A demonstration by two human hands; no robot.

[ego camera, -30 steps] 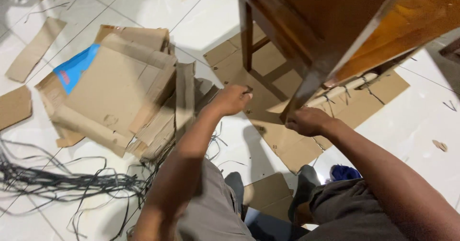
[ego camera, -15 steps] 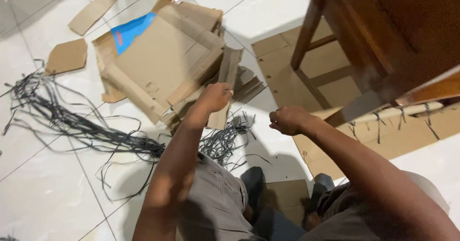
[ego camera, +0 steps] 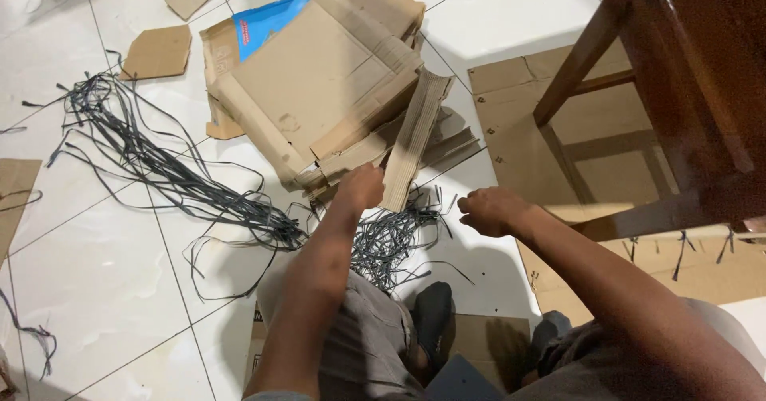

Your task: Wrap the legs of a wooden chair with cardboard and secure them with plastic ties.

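Cardboard strip (ego camera: 411,142) leans on the flattened cardboard pile (ego camera: 319,90) on the tiled floor (ego camera: 104,281); left hand (ego camera: 361,187) pinches its lower end, right hand (ego camera: 488,211) loosely curled, empty, above grey strap scraps (ego camera: 391,237), beside the wooden chair (ego camera: 678,90)

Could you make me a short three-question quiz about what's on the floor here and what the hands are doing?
1. True or false: the left hand touches the stack of flattened cardboard.
2. What lies on the white tiled floor between the stack and the person's knees?
A. black plastic strips
B. coiled rope
C. metal nails
3. Fill in: the wooden chair stands on a flat sheet of ____.

Key
1. True; its fingers rest at the near edge, by a narrow cardboard strip.
2. A.
3. Cardboard. The right hand hovers loosely closed beside it, holding nothing visible.
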